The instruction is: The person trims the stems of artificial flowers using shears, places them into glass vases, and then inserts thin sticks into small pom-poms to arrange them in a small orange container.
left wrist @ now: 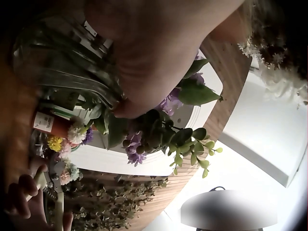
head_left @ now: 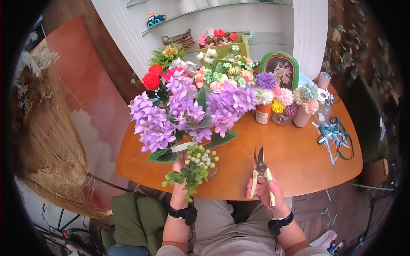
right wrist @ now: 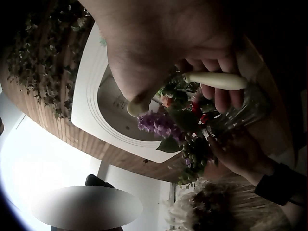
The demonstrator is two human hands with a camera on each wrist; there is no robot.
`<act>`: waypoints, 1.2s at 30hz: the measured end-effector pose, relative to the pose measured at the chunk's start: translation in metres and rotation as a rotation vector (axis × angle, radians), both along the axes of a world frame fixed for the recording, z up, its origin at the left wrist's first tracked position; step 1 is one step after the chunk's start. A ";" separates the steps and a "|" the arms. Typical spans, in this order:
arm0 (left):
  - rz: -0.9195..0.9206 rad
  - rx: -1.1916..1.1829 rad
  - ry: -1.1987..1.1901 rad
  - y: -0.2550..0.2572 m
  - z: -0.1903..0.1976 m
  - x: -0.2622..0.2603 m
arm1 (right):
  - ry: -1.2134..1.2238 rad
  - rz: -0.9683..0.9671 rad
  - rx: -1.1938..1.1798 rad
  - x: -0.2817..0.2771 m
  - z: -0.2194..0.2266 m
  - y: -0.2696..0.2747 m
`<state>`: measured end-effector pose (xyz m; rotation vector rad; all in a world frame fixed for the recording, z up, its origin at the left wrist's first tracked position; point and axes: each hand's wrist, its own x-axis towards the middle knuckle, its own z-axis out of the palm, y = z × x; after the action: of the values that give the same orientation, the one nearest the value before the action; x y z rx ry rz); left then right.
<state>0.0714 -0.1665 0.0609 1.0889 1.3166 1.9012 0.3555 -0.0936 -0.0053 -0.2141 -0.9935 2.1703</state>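
Note:
Purple hydrangeas (head_left: 149,121) with big green leaves fill the near bouquet. My left hand (head_left: 177,165), partly hidden by foliage in the head view, holds the flower stems (left wrist: 84,86) at the mouth of a glass vase (left wrist: 29,57). A sprig of pale green berries (head_left: 200,157) and small leaves hangs over that hand. Beside it shows a white tag (head_left: 183,146). To the right, my right hand (head_left: 276,194) lies palm up over the table's front edge. It holds pruning shears (head_left: 261,165) by their cream handles, thumb over one handle, blades spread and pointing away.
On the wooden table (head_left: 299,166), pompom flowers (head_left: 284,97) stand in small vases before a green-framed picture (head_left: 279,70). Blue-green ribbons (head_left: 335,136) lie at the right. Behind are white shelves (head_left: 273,21); dried grass (head_left: 55,141) stands left, a green chair (head_left: 136,222) below.

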 end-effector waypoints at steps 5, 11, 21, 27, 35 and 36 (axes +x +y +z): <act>-0.058 -0.017 -0.103 -0.003 -0.003 -0.009 | -0.064 0.002 0.054 0.000 0.005 -0.002; -0.156 -0.028 -0.065 -0.005 -0.005 -0.018 | -0.024 0.125 0.137 -0.003 0.051 -0.024; -0.161 0.014 -0.081 -0.003 -0.011 -0.018 | 0.432 0.561 -0.383 -0.051 0.099 -0.035; -0.164 0.043 -0.083 0.000 0.001 -0.008 | 0.512 0.484 -0.493 -0.059 0.117 -0.040; -0.151 0.023 -0.062 -0.003 0.006 -0.005 | 0.354 0.390 -0.509 -0.055 0.116 -0.039; -0.146 0.029 -0.069 -0.004 0.006 -0.005 | 0.266 0.345 -0.427 -0.053 0.119 -0.041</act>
<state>0.0664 -0.1704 0.0666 1.0937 1.1433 1.8377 0.3022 -0.1351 0.1135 0.0555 -0.4321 2.6270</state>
